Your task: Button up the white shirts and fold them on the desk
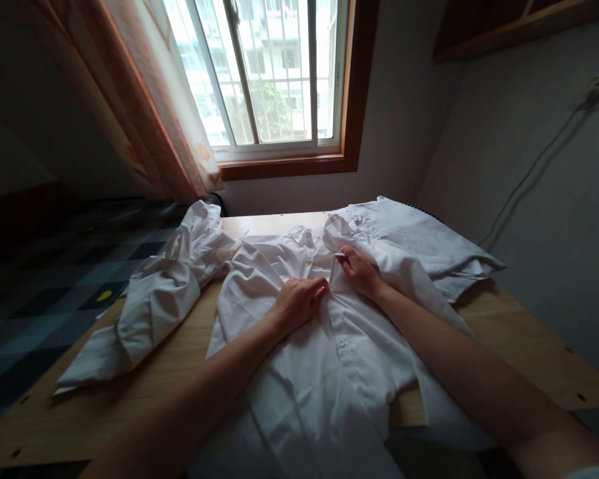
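A white button-up shirt [299,372] lies spread over the wooden table [519,332], its collar toward the window and its lower part hanging over the near edge. My left hand [299,301] is closed on the fabric by the button placket, fingers curled. Just right of it and a little farther off, my right hand [358,269] pinches an edge of the shirt's front between thumb and fingers. Buttons show on the placket below my hands. Whether a button is between my fingers is hidden.
Crumpled white cloth [160,299] lies on the table's left side. A flatter pile of white clothes [419,233] sits at the back right. Beyond are a window [279,73], an orange curtain [150,100], a checked bedspread [80,279] and a cable [529,173] on the right wall.
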`<state>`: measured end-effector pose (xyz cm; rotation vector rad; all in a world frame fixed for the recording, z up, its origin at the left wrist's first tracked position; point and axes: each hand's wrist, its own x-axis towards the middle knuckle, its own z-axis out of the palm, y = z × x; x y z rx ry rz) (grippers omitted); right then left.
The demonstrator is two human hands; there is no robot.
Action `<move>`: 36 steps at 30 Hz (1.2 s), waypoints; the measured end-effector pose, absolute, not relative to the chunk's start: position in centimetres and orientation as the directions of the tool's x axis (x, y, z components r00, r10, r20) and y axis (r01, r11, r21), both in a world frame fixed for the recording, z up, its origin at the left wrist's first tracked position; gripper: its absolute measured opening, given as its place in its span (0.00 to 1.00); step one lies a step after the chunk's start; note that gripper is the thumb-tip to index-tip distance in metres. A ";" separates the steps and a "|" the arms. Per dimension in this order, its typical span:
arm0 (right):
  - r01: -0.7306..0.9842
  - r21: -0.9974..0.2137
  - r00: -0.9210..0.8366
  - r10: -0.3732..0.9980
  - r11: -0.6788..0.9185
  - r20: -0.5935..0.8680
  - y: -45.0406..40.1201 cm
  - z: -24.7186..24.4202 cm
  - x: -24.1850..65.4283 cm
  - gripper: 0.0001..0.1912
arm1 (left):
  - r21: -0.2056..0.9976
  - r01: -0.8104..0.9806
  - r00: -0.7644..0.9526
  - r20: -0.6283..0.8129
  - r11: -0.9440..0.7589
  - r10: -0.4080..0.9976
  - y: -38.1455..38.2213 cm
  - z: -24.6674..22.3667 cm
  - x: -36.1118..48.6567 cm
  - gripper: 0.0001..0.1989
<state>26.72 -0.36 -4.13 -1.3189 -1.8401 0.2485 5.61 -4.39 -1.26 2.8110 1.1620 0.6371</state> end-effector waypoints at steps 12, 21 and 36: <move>0.593 -0.733 0.128 0.859 0.334 0.495 0.4 -4.3 27.5 0.10 | 0.187 0.656 0.652 0.347 -0.731 0.674 -4.1 -1.1 5.1 0.11; 0.408 -0.878 0.288 0.878 0.249 0.383 1.4 -4.4 29.1 0.11 | 0.465 0.350 0.841 0.226 -0.813 0.492 -7.5 1.9 5.1 0.09; 0.308 -0.935 0.397 0.869 0.177 0.295 3.7 -6.3 31.3 0.15 | 0.603 0.465 0.793 0.042 -0.648 0.608 -8.5 2.4 4.9 0.10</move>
